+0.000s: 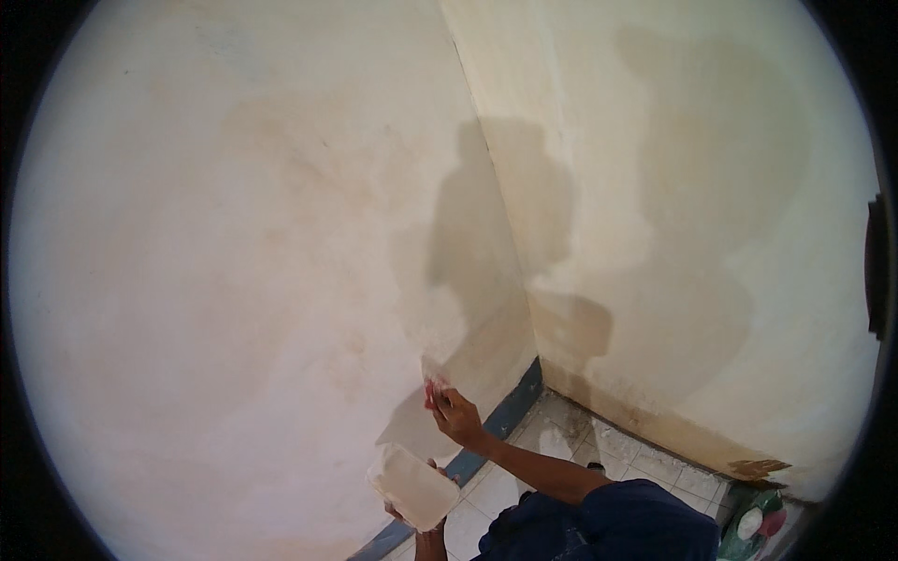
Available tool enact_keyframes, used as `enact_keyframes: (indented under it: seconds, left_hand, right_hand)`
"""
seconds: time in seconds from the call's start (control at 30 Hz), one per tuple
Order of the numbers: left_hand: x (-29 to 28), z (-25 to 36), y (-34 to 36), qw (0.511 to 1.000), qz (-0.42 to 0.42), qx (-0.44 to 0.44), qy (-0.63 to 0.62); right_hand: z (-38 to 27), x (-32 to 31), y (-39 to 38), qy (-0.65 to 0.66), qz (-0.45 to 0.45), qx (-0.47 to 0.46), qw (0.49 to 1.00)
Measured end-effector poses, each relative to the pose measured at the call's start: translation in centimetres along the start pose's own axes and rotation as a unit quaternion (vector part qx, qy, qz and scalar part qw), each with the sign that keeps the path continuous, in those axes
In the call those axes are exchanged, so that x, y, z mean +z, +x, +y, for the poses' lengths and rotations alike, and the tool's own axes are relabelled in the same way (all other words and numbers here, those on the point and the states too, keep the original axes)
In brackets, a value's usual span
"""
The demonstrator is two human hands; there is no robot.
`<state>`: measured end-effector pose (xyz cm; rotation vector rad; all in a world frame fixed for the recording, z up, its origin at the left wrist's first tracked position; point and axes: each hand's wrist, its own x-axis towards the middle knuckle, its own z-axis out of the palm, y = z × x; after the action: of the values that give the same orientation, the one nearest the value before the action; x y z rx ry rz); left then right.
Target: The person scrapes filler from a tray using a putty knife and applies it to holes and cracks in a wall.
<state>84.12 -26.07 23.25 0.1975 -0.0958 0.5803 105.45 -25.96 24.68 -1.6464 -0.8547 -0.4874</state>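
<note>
My right hand (pixel 458 418) is closed around a small red scraper (pixel 431 393), its pale edge against the left wall (pixel 253 309) low down near the corner. The fingers partly cover this tool. Below and to the left, my left hand (pixel 428 529) grips a cream, rounded rectangular tub (pixel 413 486) from beneath and the sides. The tub is tilted close to the wall. Its broad face looks pale and smooth; I cannot tell how much it holds. Brownish, patchy stains mark the left wall.
The right wall (pixel 683 309) meets the left one in a corner, with shadows across both. A blue-grey skirting band (pixel 517 400) runs along the left wall's foot above white floor tiles (pixel 613 447). At lower right are peeling brown damage (pixel 760 467) and a green bag (pixel 739 525).
</note>
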Motion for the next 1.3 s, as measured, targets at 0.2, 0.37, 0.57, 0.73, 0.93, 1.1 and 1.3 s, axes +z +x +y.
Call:
enact_keyframes:
  seconds: [0.2,0.37,0.57,0.73,0.93,1.1,1.3]
  left_hand:
    - [-1.6,-1.4,1.1,0.997,-0.018,-0.007,0.081]
    - [-1.5,-3.9,1.8,1.0,0.002,0.01,0.007]
    - [-2.1,-7.5,3.8,1.0,-0.013,0.005,0.019]
    - [-2.0,-11.6,5.5,0.998,-0.017,0.018,0.055]
    - [-2.2,-15.6,6.5,0.994,-0.016,0.033,0.1]
    - [-1.4,-19.0,8.3,0.998,0.0,0.033,0.062]
    - [0.1,-22.0,10.2,0.995,-0.011,0.027,0.097]
  right_hand:
    - [9.1,-5.4,2.9,-0.064,0.081,0.024,0.994]
    - [14.3,-5.8,10.1,-0.058,0.154,0.113,0.98]
    - [8.5,-3.9,0.2,0.088,-0.033,-0.062,0.994]
    - [18.0,-11.0,3.1,0.002,0.064,0.112,0.992]
    - [30.1,-16.5,16.4,-0.218,0.191,0.041,0.956]
    - [26.5,-13.6,13.2,0.018,0.08,0.086,0.993]
    - [27.2,-18.7,10.0,-0.022,0.053,0.044,0.997]
